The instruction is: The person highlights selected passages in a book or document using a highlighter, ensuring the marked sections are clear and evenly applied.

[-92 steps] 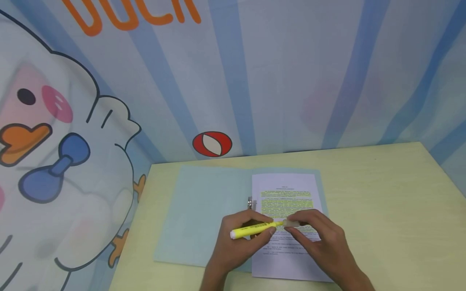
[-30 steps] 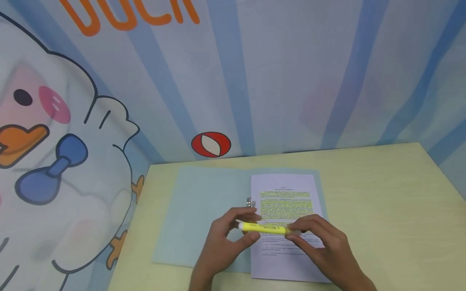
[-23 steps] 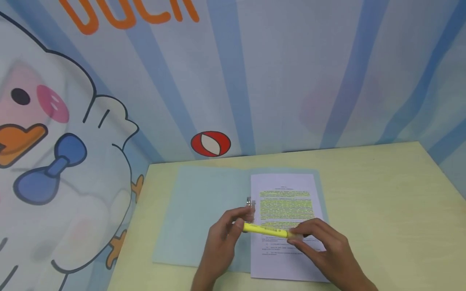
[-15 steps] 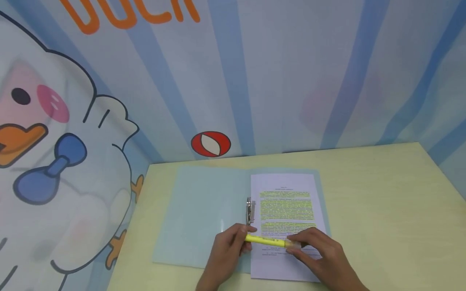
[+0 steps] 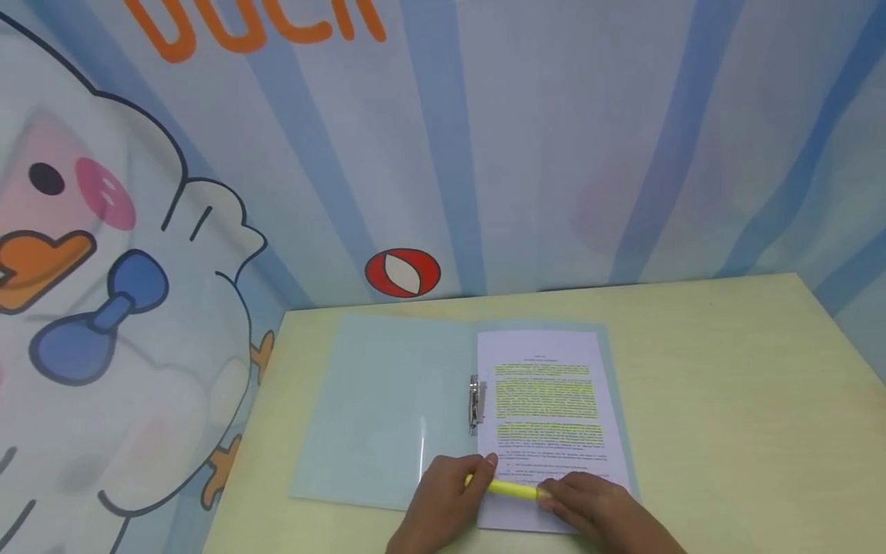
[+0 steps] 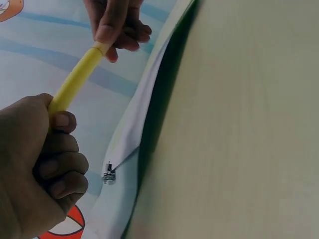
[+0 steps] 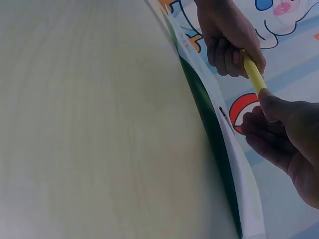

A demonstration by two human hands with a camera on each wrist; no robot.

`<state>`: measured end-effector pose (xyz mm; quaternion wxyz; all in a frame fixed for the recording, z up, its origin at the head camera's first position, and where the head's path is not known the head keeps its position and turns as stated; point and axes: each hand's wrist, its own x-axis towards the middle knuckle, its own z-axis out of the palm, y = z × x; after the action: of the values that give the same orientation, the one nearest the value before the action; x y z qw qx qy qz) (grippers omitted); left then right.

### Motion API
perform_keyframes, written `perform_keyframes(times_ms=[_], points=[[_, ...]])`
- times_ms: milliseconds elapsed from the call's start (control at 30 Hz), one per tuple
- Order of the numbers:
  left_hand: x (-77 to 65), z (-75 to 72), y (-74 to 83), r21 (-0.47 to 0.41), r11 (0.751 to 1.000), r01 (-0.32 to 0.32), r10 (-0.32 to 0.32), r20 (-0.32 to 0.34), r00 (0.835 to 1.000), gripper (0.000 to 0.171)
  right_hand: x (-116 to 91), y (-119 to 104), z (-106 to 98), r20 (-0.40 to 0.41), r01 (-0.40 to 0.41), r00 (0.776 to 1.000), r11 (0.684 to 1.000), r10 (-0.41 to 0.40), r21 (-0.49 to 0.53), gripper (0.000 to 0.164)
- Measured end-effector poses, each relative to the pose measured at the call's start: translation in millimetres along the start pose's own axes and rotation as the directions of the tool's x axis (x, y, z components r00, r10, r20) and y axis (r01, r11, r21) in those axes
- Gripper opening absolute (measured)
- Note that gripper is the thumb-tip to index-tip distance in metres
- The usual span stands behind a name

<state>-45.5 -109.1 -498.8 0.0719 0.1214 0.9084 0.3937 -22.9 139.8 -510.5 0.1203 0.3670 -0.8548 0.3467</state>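
A yellow highlighter is held level between both hands, above the lower part of the printed page. My left hand grips the barrel, its fingers curled round it in the left wrist view. With thumb and fingers my right hand pinches the capped end, and the clear cap is mostly hidden under them. In the right wrist view the highlighter spans the gap between the two hands. Yellow marking covers the upper paragraphs of the page; the lower lines are plain.
The page lies in an open light blue folder with a metal clip at its spine. Beneath is a pale wooden table. A cloth backdrop with a duck print stands behind the table.
The hands have come down toward the near edge of the page with the highlighter. Earlier the left fingers loosened and regripped the barrel; now they are curled round it. The clip is fully uncovered.
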Motion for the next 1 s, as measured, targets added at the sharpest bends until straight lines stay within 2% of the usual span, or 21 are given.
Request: perform_keyframes(times_ms=[133,300,400,500,667,833,867,1000], points=[[1.8,7.7,-7.0,0.018,0.996,-0.09,0.092,-0.076,0.993,0.044,-0.3,-2.6,5.4,-0.006,0.039,0.999,0.997,-0.039,0.062,0.031],[4.7,11.4,-11.7,0.022,0.975,-0.221,0.221,-0.164,0.961,0.044,0.9,-3.3,9.8,-0.036,0.057,0.998,0.993,-0.054,0.101,0.032],[5.5,10.7,-11.0,0.043,0.961,-0.271,0.275,-0.193,0.942,0.044,1.2,-2.3,11.5,-0.035,0.056,0.998,0.992,-0.052,0.117,0.032],[7.0,10.7,-9.5,0.074,0.954,-0.29,0.299,-0.214,0.93,0.044,2.1,-0.7,12.7,-0.05,0.062,0.997,0.992,-0.056,0.11,0.034],[7.6,12.5,-7.9,0.085,0.954,-0.288,0.3,-0.222,0.928,0.042,4.9,1.5,11.8,-0.088,0.114,0.991,0.988,-0.104,0.108,0.037],[6.6,10.4,-5.8,0.094,0.951,-0.295,0.309,-0.229,0.923,0.043,7.2,-2.4,7.2,-0.074,0.097,0.993,0.99,-0.089,0.105,0.037],[6.6,9.3,-5.4,0.092,0.952,-0.292,0.305,-0.226,0.925,0.043,7.9,-3.7,6.5,-0.071,0.088,0.994,0.992,-0.081,0.094,0.037],[8.8,3.4,-2.5,0.067,0.968,-0.243,0.251,-0.181,0.951,0.046,10.5,-6.8,4.3,-0.069,0.056,0.996,0.997,-0.053,0.046,0.037]])
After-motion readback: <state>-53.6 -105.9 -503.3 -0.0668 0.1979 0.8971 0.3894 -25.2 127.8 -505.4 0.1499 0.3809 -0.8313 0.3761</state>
